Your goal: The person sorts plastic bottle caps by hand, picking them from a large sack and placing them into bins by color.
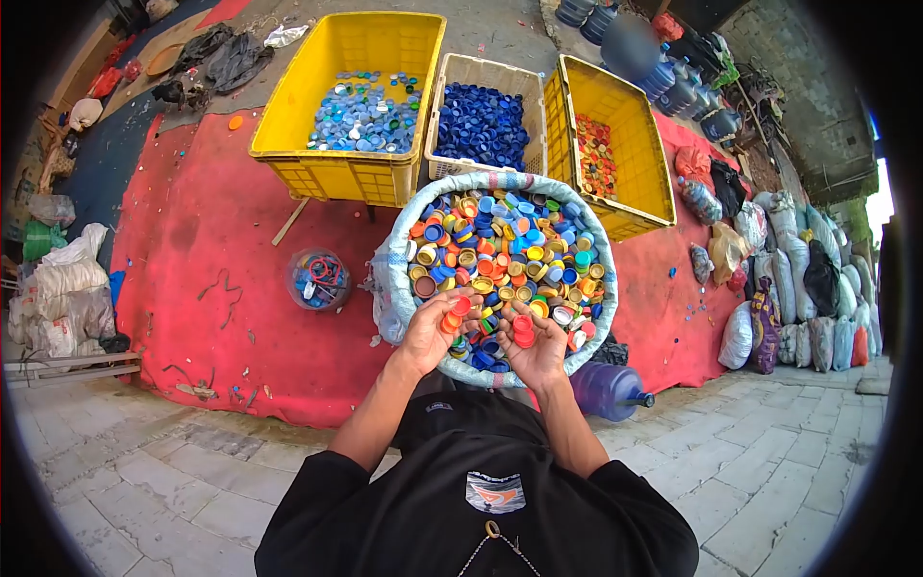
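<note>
Below me stands a wide sack (389, 264) with a rolled rim, full of mixed plastic bottle caps (519, 240) in blue, yellow, orange, red and other colours. Over the sack's near left part, my left hand (433, 332) is closed around red-orange bottle caps (458, 313). To the right of it, my right hand (538, 351) also holds red bottle caps (523, 332), its fingers curled about them. Both hands are just above the heap, palms turned up and a small gap apart.
Beyond the sack stand a yellow crate (332, 178) of light-blue caps, a whitish crate (490, 69) of dark-blue caps and a second yellow crate (635, 144) of red-orange caps. A clear tub (319, 281) sits left, a water jug (606, 389) right. Filled sacks (793, 260) line the far right.
</note>
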The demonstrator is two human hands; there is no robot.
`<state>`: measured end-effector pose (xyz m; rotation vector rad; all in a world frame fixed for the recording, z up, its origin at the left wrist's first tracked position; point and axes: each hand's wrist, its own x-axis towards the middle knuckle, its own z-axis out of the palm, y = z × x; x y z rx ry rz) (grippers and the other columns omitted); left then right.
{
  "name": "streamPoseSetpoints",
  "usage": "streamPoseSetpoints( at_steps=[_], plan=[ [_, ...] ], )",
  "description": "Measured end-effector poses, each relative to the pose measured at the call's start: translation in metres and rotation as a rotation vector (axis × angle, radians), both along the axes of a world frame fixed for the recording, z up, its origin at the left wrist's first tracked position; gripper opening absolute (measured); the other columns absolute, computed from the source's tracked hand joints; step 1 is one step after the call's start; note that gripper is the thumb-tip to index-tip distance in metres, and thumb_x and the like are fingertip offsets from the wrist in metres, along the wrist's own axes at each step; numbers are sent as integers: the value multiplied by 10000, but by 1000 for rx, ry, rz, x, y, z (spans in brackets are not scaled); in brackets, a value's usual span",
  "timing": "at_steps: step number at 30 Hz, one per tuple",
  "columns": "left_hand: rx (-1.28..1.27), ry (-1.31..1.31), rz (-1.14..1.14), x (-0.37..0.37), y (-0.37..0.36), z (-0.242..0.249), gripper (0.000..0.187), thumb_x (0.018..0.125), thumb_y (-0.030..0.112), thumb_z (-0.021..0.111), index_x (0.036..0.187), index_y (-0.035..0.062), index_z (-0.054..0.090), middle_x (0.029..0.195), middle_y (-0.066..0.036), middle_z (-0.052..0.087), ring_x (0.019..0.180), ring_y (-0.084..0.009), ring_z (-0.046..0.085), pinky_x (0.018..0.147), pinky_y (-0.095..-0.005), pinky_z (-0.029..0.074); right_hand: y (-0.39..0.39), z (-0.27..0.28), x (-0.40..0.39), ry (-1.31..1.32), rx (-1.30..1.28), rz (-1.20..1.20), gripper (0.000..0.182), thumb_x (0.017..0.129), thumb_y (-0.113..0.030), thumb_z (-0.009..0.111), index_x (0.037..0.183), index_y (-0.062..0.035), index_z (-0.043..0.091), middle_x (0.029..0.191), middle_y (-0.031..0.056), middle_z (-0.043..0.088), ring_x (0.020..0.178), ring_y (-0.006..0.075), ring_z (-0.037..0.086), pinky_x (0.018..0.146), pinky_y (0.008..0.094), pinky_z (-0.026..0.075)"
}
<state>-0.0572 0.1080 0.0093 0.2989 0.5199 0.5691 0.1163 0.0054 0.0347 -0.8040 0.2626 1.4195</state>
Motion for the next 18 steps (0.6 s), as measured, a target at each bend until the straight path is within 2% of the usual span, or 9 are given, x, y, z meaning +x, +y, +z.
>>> streamPoseSetpoints(
  at_steps=[3,5,8,10,11,14,16,18],
  plan=[
    [-9,-26,58,-3,-2,-1,408,880,65,483,1280,-17,475,1233,-146,579,1105,-224,581,967,-362,467,3,-1,0,49,72,32,610,709,-65,518,1303,33,417,1245,209,535,1076,305,571,918,405,487],
    [9,-16,103,-6,-4,0,483,816,-22,450,1299,-32,450,1279,-155,545,1158,-234,550,1009,-376,447,8,-4,0,14,77,67,637,660,-26,499,1289,38,424,1293,221,502,1125,314,549,959,414,468],
    [19,-30,148,-6,-10,3,535,787,-56,445,1321,-50,423,1306,-174,518,1203,-254,530,1043,-392,426,11,-5,2,19,101,89,707,611,25,465,1315,45,404,1373,232,431,1245,339,470,1034,436,417],
    [15,-29,160,-2,-15,7,568,767,-88,443,1332,-45,415,1320,-185,506,1230,-276,514,1052,-406,419,12,-1,3,-2,90,90,687,563,6,460,1249,33,483,1355,230,462,1224,340,492,1051,435,401],
    [4,-37,157,1,-17,9,586,745,-97,438,1327,-29,435,1307,-171,517,1215,-259,520,1049,-398,419,11,-2,6,2,113,79,691,553,1,464,1243,38,483,1380,229,439,1250,346,471,1084,445,371],
    [-16,-42,142,25,-24,13,620,705,-111,432,1318,-17,444,1291,-169,521,1174,-252,534,1048,-397,410,1,-4,28,14,183,89,824,523,90,431,1344,62,367,1420,235,377,1344,353,366,1144,455,290],
    [38,-27,117,50,-29,17,627,703,-108,437,1323,-20,432,1290,-171,518,1177,-260,530,1050,-397,405,-4,8,45,6,169,32,824,527,153,378,1347,73,354,1417,238,367,1352,352,358,1135,462,307],
    [-40,-79,89,78,-32,17,633,682,-123,447,1308,-28,437,1281,-170,518,1208,-275,508,1056,-395,400,-14,22,69,-55,121,16,819,534,173,379,1347,81,342,1424,239,357,1352,360,357,1130,464,318]
  ],
)
